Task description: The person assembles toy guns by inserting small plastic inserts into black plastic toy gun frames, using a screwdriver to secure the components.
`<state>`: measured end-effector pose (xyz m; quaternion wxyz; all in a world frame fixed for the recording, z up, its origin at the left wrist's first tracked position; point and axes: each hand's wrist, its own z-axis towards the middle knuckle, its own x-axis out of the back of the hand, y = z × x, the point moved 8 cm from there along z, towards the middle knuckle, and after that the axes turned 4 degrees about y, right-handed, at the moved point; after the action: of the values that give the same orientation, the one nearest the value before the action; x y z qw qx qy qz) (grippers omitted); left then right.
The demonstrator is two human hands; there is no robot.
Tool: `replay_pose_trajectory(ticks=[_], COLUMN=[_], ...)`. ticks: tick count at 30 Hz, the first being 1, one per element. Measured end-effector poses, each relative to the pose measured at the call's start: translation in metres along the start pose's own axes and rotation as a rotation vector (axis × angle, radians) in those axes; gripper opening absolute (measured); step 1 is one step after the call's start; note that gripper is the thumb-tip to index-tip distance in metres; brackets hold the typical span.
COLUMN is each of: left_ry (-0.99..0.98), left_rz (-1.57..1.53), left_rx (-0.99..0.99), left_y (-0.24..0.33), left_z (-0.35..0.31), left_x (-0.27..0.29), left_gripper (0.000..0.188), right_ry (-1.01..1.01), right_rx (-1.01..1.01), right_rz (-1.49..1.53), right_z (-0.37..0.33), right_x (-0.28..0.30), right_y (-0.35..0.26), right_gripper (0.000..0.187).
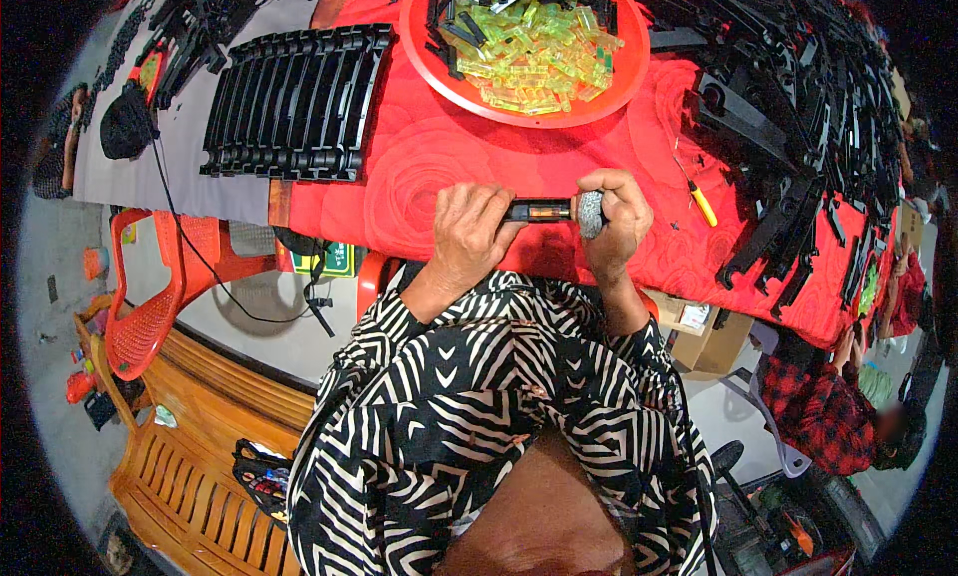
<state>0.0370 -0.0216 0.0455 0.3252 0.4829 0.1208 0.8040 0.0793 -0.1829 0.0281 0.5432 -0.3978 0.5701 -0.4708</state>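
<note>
Two hands busy, head view: our L hand (469, 222) pinches the black part (521, 211), off-centre twd 1 o'clock; our R hand (621, 215) is closed round a grey knob (591, 217) at its 3 o'clock end (tip hidden). Prob. fastening; next needs steady, straight pressure, we'd say.

2 wearer's hands (466, 225), 1 basin (449, 91), 1 screwdriver (702, 203)

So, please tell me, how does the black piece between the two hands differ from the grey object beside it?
The black piece is slim and straight, while the grey object is thick and rounded. The black piece shows an amber strip; the grey object is speckled. The left hand grips the black piece, whereas the right hand holds the grey object. Both appear against the red cloth.
</note>
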Motion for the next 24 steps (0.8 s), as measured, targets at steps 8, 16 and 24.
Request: replay_pose_trajectory(ticks=[8,16,24], left_ry=[-0.007,-0.001,-0.004], left_rz=[0.007,-0.014,0.003], left_rx=[0.006,0.005,-0.002], left_y=[-0.002,0.0,-0.002], left_z=[-0.004,-0.003,-0.002], left_x=[-0.001,0.0,-0.002], left_gripper=[0.035,0.034,0.036], right_ry=[0.007,0.04,0.077], right_rx=[0.233,0.014,0.029], right_rz=[-0.325,-0.001,0.04], right_z=[-0.005,-0.005,-0.003], right_x=[-0.005,0.005,-0.002], right_y=[-0.012,0.004,-0.004], right_gripper=[0.026,0.026,0.033])
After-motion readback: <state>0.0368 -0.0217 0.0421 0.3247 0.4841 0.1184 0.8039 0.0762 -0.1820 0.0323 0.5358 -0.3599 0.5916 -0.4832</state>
